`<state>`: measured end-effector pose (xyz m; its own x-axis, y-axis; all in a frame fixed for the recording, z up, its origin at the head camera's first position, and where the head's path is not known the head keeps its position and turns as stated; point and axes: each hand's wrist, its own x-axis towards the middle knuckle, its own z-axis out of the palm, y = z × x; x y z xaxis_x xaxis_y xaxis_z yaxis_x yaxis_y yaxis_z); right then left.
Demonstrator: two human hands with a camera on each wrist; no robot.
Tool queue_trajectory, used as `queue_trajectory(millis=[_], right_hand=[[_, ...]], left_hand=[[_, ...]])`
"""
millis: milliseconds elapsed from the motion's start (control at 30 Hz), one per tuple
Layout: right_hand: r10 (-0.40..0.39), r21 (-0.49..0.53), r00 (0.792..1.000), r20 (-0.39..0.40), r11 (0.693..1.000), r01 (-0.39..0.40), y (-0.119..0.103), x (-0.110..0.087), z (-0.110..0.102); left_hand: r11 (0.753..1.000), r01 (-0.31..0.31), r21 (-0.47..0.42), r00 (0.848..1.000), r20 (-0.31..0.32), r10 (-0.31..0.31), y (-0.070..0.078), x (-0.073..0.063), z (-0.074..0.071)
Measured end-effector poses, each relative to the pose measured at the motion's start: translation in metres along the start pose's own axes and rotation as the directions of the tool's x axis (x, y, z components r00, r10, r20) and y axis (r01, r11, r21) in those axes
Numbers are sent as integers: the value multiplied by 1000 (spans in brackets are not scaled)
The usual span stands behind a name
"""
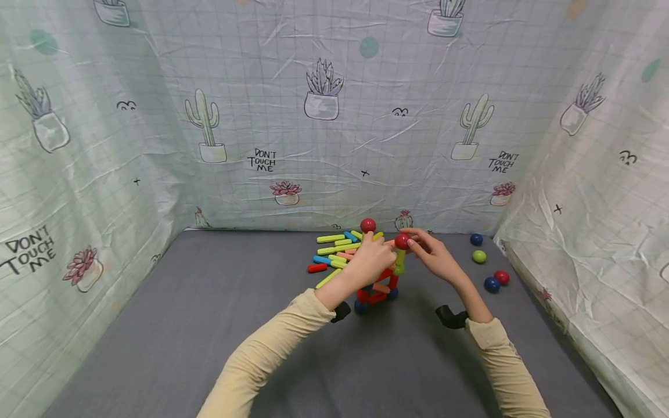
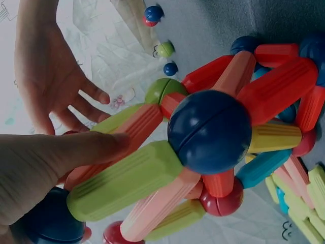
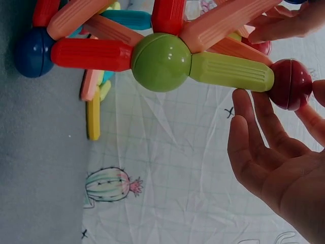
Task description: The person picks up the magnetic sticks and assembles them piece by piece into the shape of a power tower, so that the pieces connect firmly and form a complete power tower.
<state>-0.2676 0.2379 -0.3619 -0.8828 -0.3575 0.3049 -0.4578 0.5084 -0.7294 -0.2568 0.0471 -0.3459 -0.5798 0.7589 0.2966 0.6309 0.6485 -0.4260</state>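
Sleeves: Cream sleeves (image 1: pixel 504 366) reach in over a grey table (image 1: pixel 209 290), a black band (image 1: pixel 452 317) at each wrist.
Frame: A frame (image 2: pixel 209 132) of coloured rods and balls stands right of the table's middle, toward the far edge, with base balls (image 1: pixel 360 306) in blue at its foot and red rods (image 1: pixel 394 281) low on its sides.
Left hand: The left hand (image 1: pixel 373 261) grips the upper part of the frame — thumb laid along a pink rod (image 2: pixel 144 127), an upper blue ball (image 2: pixel 53 218) close to the palm. Most of its other fingers are hidden.
Right hand: The right hand (image 1: pixel 438 258) pinches a red ball (image 3: pixel 290 84) at the top of a green rod (image 3: pixel 232 72), which rises from a green ball (image 3: pixel 161 62). Its other fingers are half bent beside the rod; whether they touch it cannot be told.
Right edge: A loose red ball (image 1: pixel 502 277) and a loose blue ball (image 1: pixel 492 284) lie side by side.
Left of the frame: Loose rods (image 1: pixel 342 249) in green, blue, salmon and red lie scattered toward the far edge.
Beyond the left hand: A second red ball (image 1: pixel 368 225) shows.
Far right corner: A loose green ball (image 1: pixel 479 256) sits just nearer than another blue ball (image 1: pixel 476 239).
Backdrop: A curtain (image 1: pixel 235 58) printed with potted cacti and "DON'T TOUCH ME" hangs behind the far edge.
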Motion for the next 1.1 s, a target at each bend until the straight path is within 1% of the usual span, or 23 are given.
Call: queue_trajectory(millis=[133,200,267,300,333,367,400,433,467,533,567,600,633,700,767,800,833,867,900,933,1000,1067,1100], right_hand=[[-44,61,999,-17,997,45,3,0,2],[-45,98,999,-11,994,46,5,0,3],[-28,146,1000,6,989,27,6,0,3],[-9,168,1000,18,986,6,7,0,4],[18,190,999,30,981,-23,9,-1,4],[52,206,997,51,977,-61,10,-2,5],[76,225,995,66,970,-89,12,-2,6],[104,239,991,81,963,-121,15,-3,8],[131,252,987,96,956,-151,18,-4,9],[174,253,977,123,946,-200,25,-7,12],[191,257,972,137,941,-221,27,-8,14],[206,262,967,148,935,-239,30,-10,16],[219,269,963,156,929,-255,32,-11,17],[234,278,957,169,921,-274,35,-12,19],[237,293,956,175,914,-281,37,-12,21],[239,296,956,173,913,-282,38,-13,22],[241,299,955,172,911,-283,38,-13,23],[243,298,955,172,911,-285,38,-13,23],[245,301,954,174,909,-289,38,-14,24],[248,301,953,175,908,-291,38,-14,24],[255,305,950,178,904,-299,37,-15,24],[257,301,949,182,904,-302,37,-17,23],[260,299,949,180,904,-305,37,-18,23]], left_hand=[[1000,0,8,1000,-11,0,-3,-2,-4],[1000,13,-5,998,-57,-13,-5,-5,-7],[997,41,-69,988,-143,-50,-8,-10,-9],[990,63,-128,977,-193,-87,-10,-13,-10],[973,84,-215,960,-243,-137,-11,-17,-11],[945,105,-311,936,-289,-200,-13,-21,-12],[898,120,-422,906,-323,-273,-14,-26,-12],[834,132,-536,871,-340,-356,-15,-32,-11],[749,137,-648,835,-330,-439,-16,-38,-9],[549,144,-823,773,-253,-582,-15,-51,-3],[445,158,-881,751,-185,-633,-14,-58,1],[336,188,-923,736,-95,-671,-11,-65,6],[226,223,-948,726,7,-688,-9,-72,10],[16,299,-954,716,213,-665,-3,-83,19],[-192,363,-912,708,404,-579,2,-92,27],[-289,384,-877,704,481,-523,5,-95,31],[-372,391,-842,706,534,-465,7,-97,34],[-443,394,-805,710,573,-410,8,-99,36],[-502,391,-772,715,598,-363,10,-101,38],[-544,382,-747,725,607,-325,11,-101,40],[-598,359,-717,739,610,-287,12,-100,41],[-626,337,-704,742,608,-284,12,-97,43],[-632,332,-700,739,609,-288,11,-96,44]])
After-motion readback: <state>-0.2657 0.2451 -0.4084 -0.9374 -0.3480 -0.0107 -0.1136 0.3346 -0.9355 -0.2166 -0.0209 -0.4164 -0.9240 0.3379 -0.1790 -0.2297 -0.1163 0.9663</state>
